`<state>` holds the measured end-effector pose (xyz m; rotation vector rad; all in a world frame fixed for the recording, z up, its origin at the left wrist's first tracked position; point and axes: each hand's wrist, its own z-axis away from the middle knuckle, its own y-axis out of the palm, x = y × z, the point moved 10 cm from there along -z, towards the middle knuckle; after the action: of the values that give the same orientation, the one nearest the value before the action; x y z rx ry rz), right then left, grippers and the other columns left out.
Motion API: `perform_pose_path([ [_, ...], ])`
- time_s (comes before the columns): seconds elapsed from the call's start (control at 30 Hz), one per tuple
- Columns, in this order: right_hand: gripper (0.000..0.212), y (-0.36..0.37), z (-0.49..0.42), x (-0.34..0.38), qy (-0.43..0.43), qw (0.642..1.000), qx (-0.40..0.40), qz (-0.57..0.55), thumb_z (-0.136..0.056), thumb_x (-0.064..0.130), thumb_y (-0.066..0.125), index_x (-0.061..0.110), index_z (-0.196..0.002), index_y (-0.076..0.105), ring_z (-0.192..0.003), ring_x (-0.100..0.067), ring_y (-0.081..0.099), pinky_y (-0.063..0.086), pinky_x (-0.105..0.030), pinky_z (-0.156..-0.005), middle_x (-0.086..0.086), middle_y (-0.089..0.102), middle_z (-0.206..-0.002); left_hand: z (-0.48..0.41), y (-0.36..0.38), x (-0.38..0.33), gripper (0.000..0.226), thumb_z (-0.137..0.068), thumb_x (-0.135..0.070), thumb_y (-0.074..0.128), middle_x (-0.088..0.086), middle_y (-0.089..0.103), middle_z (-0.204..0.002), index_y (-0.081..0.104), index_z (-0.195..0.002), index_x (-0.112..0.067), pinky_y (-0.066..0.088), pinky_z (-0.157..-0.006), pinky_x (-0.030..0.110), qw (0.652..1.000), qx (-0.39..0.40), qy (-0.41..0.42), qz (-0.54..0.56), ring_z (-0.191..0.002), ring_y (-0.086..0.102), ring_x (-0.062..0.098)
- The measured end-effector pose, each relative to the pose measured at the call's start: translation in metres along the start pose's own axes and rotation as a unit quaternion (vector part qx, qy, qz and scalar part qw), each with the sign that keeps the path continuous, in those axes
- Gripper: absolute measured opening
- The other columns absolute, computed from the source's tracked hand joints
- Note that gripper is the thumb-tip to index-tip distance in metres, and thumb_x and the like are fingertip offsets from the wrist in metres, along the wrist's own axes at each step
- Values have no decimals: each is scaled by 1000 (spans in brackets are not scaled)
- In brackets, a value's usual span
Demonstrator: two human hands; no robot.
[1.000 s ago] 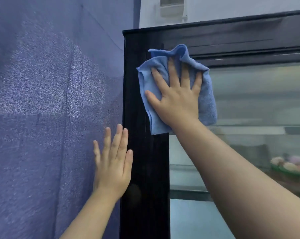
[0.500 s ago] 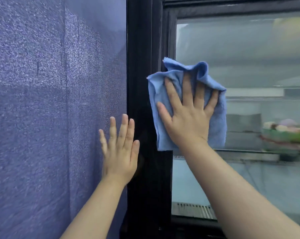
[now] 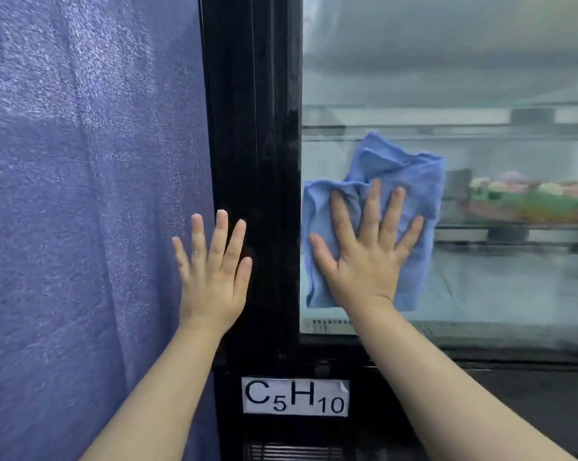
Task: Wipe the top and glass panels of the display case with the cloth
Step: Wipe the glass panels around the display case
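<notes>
Your right hand (image 3: 364,261) lies flat on the blue cloth (image 3: 414,181), pressing it against the glass panel (image 3: 480,78) of the display case (image 3: 480,394). Its grip is apart: the fingers are straight and fanned out, the thumb points off to the left, and nothing is pinched or curled around. The cloth is bunched and folded under your palm. It sits low on the glass, near the panel's bottom edge and just right of the black upright post (image 3: 251,128) of the frame. One folded corner sticks up above your fingertips.

Your left hand (image 3: 211,277) is also spread, fingers straight and close together, with an empty grip. It lies flat across the line where the post meets the blue fabric (image 3: 81,194) covering everything to the left. The little-finger side is over the fabric and the thumb side over the black post. The two hands are near each other at about the same height, with the post between them.

Behind the glass you can see a shelf (image 3: 447,128) above the cloth. To the right, a tray (image 3: 530,201) holds blurred pink, yellow and green items that are too soft to identify. Below the panel, a white label (image 3: 295,396) reading C5H10 is stuck to the black base. A slatted grille (image 3: 294,452) shows just under it.
</notes>
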<state>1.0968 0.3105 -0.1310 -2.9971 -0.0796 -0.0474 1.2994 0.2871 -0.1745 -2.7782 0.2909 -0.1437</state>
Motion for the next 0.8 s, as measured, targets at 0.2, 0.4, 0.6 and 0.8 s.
perform_pose_path([
  [0.2,48,12,105,-18,-322,942,86,-26,-91,62,36,39,-132,42,-98,-26,46,21,-57,-105,4,42,-130,38,9,-27,55,-101,-38,9,-7,-19,-157,-11,-150,-22,-11,-112,58,1000,-2,7,11,-144,-19,24],
  [0.4,72,-13,23,-71,-115,993,-13,-29,-74,75,50,36,-135,47,-131,-32,37,11,-59,-111,1,42,-140,51,27,-47,53,-101,-37,9,-8,-15,-158,-7,-150,-23,-8,-113,58,1000,14,-7,7,-145,-14,25],
  [0.6,62,11,83,-2,-270,960,78,-18,-83,72,39,44,-139,40,-134,-32,31,9,-69,-105,3,28,-152,4,-16,-52,53,-100,-32,23,-11,-2,-159,10,-151,-25,-9,-114,54,995,-88,5,45,-147,-4,24],
  [0.8,74,-13,-62,-112,-28,999,29,20,-80,76,33,42,-145,26,-143,-42,9,3,-78,-98,-12,16,-157,-129,-54,-47,53,-99,-32,27,6,16,-157,16,-149,-16,-11,-113,50,994,-102,27,17,-143,3,36],
])
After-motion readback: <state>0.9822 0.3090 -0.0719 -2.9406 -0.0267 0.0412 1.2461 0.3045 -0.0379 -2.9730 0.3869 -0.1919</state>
